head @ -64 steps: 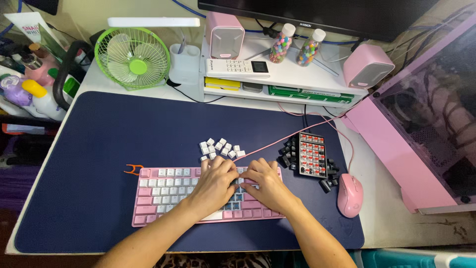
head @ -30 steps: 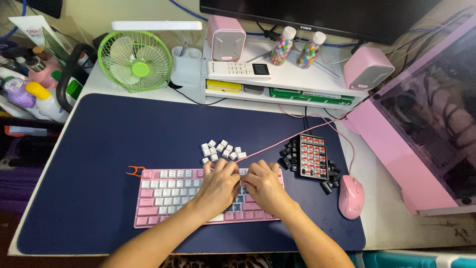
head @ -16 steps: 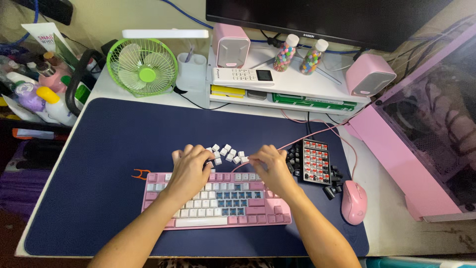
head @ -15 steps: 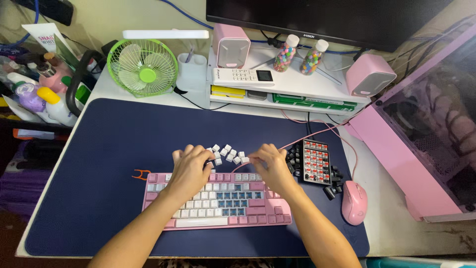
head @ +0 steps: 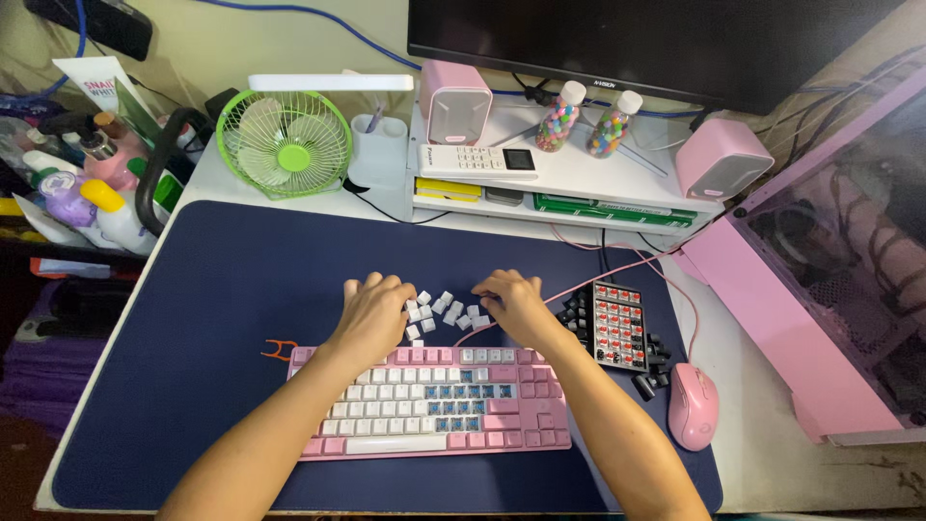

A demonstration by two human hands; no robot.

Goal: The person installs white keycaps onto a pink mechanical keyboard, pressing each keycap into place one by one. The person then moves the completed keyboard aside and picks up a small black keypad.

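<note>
A pink keyboard (head: 434, 400) with white and pink keycaps lies on a navy desk mat (head: 222, 289); a patch of bare blue switches shows in its middle rows. Just behind it sits a small pile of loose white keycaps (head: 449, 311). My left hand (head: 371, 314) rests knuckles-up at the pile's left edge with its fingers curled. At the pile's right edge, my right hand (head: 516, 304) has its fingertips down among the keycaps. Whether either hand holds a keycap is hidden by the fingers.
A black number pad (head: 622, 328) with red switches and loose black keycaps lies right of the hands, and a pink mouse (head: 693, 420) sits beside it. An orange keycap puller (head: 280, 349) lies left of the keyboard. A green fan (head: 285, 145), shelf, speakers and monitor stand behind.
Both hands have left the keyboard's middle keys and moved away from me to the loose white keycaps. The bare switches are now uncovered. The view has shifted slightly.
</note>
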